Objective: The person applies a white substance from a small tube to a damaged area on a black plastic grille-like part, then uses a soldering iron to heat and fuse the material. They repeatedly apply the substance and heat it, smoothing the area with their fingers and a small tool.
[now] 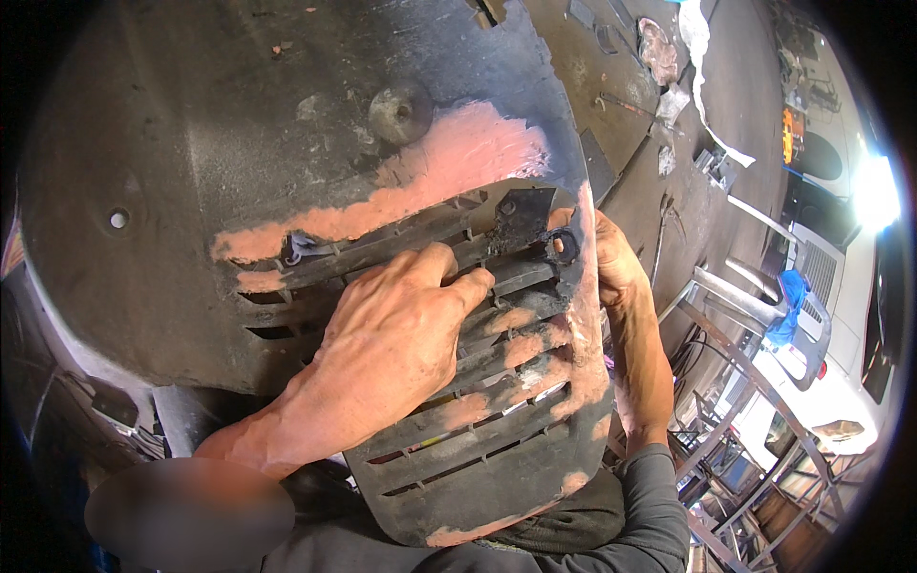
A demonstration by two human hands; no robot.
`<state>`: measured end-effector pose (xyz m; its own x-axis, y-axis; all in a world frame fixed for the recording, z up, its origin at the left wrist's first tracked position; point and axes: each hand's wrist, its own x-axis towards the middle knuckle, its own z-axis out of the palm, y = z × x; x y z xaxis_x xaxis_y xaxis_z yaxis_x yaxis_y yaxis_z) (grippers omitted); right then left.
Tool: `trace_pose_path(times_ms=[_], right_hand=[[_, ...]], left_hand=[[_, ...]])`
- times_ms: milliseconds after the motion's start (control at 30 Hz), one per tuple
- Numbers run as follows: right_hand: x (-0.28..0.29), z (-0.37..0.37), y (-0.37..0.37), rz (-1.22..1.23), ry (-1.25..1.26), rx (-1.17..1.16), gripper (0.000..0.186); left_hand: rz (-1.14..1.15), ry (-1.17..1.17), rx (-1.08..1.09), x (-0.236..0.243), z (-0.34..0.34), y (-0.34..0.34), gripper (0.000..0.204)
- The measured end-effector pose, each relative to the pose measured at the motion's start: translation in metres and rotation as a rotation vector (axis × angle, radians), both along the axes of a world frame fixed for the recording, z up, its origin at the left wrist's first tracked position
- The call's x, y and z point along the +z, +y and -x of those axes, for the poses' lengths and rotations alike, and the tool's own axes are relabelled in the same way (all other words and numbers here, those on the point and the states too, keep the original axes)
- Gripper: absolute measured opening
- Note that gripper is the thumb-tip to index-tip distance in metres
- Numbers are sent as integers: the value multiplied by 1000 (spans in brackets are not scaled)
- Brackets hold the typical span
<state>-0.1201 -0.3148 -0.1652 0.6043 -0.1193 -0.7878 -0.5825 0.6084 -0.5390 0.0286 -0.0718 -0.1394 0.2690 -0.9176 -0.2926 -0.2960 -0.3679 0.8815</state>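
A large dark plastic vehicle panel (287, 181) with a slatted grille section fills the middle of the view. Pink filler (468, 143) is smeared along the top of the slats and down the right edge. My left hand (401, 320) lies over the slats, its fingers curled between them and their tips hidden. Behind the panel's right edge, my right hand (616, 253) is wrapped round from the back, most of its fingers out of sight. Skin shows through a dark ring-shaped piece (562, 245) beside that edge. Above the ring sits a black angular bracket (523, 212).
Scraps and crumpled plastic (659, 53) litter the floor beyond the panel. To the right stand a metal frame (755, 368) with a blue cloth (790, 306) and a white vehicle (836, 382). A bright lamp (874, 196) glares at the far right.
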Motion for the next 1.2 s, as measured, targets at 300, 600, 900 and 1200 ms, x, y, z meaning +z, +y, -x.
trace_pose_path(times_ms=[300, 600, 900, 1200], right_hand=[[6, -2, 3, 98, 58, -5, 27], [6, 5, 3, 185, 136, -43, 30], [7, 9, 6, 182, 190, -156, 33], [8, 15, 7, 234, 235, -139, 30]], left_hand=[[21, -12, 13, -1, 0, 0, 38], [78, -66, 14, -3, 2, 7, 38], [60, -22, -7, -9, 3, 8, 34], [71, -37, 0, -9, 6, 6, 23]])
